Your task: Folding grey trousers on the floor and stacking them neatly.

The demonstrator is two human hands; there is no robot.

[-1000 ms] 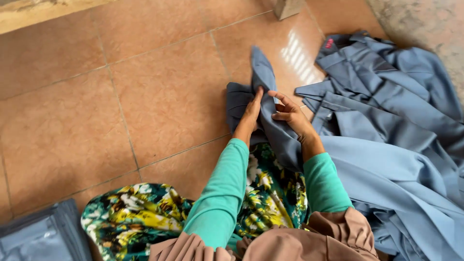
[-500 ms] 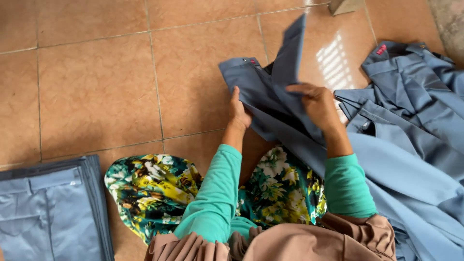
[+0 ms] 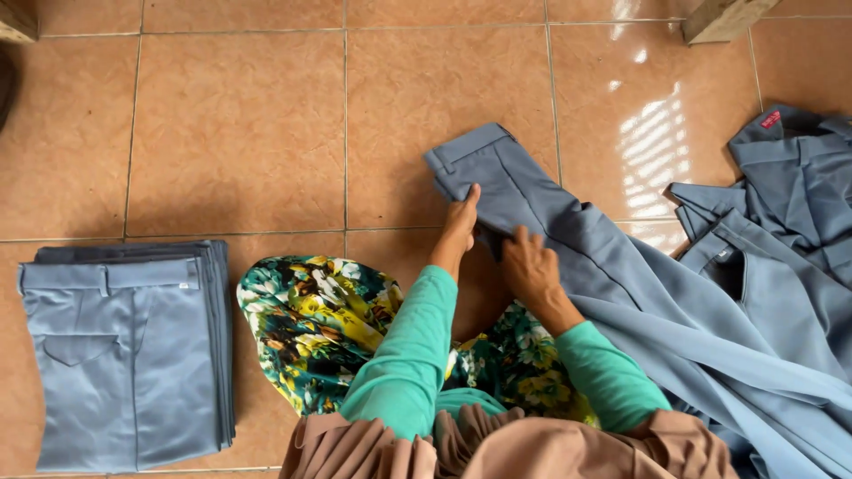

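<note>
- Trousers (image 3: 532, 200) lie on the floor (image 3: 240, 124) at twelve o'clock, under both hands.
- Folded stack (image 3: 124, 355) sits at nine o'clock.
- Loose pile (image 3: 781, 231) lies at three o'clock.

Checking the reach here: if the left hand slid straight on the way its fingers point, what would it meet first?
The left hand already rests on the blue-grey trousers, fingers pointing toward the waistband. Beyond that edge, probably only bare tiled floor.

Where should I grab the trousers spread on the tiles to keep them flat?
Take the trousers by the waistband, coming from its free far-left corner. It looks like the stiffest, straightest edge and lies flat on the floor; the left hand and right hand already press just below it.
</note>
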